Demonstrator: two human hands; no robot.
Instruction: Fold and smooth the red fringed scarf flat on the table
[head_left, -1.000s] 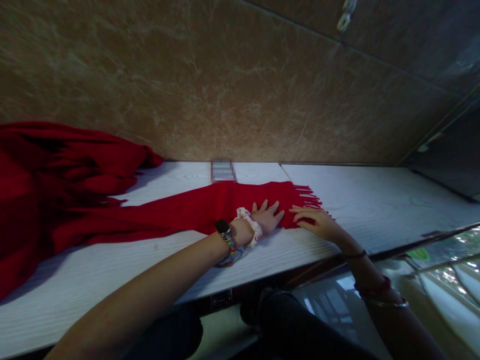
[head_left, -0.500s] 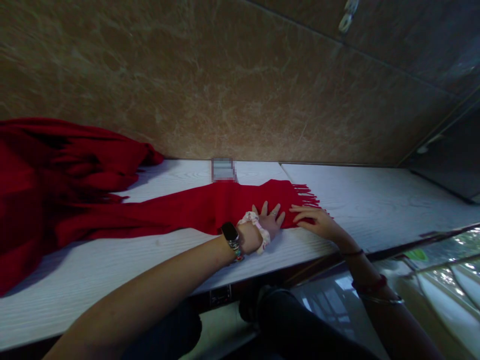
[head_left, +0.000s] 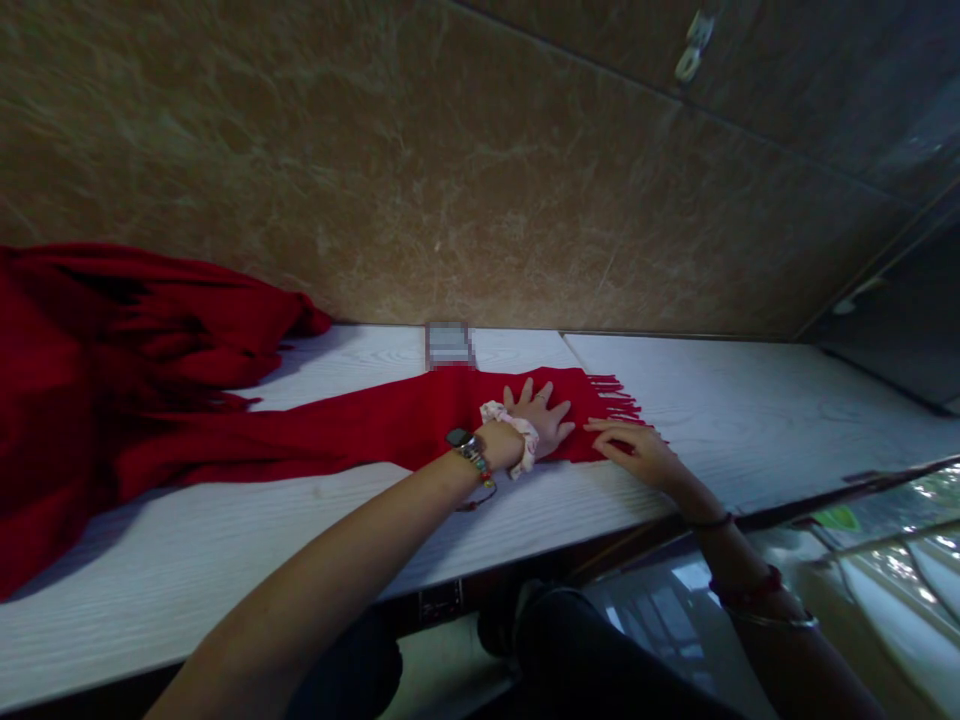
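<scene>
A red scarf [head_left: 375,425] stretches along a white wood-grain surface, its narrow end laid out flat with a fringe [head_left: 619,398] of loose tassels. On that flat end lies my left hand [head_left: 541,418], palm down with fingers spread. A light scrunchie, a watch and a beaded bracelet circle the left wrist. My right hand [head_left: 636,450] rests at the scarf's right end beside the fringe, fingers stretched out and thumb apart, with nothing visible between them. To the left, the remaining fabric is bunched in a heap, partly out of view.
A small blurred-out rectangular item [head_left: 450,345] stands against the brown marbled wall [head_left: 450,180], behind the scarf. The white surface [head_left: 285,530] ends at a dark front edge above my legs. A dark object [head_left: 900,320] is at the far right, and a green item [head_left: 838,517] lies beyond the edge.
My left hand has slid slightly up and away from me across the scarf, its fingers spread wider. My right hand stays at the fringed end with little movement.
</scene>
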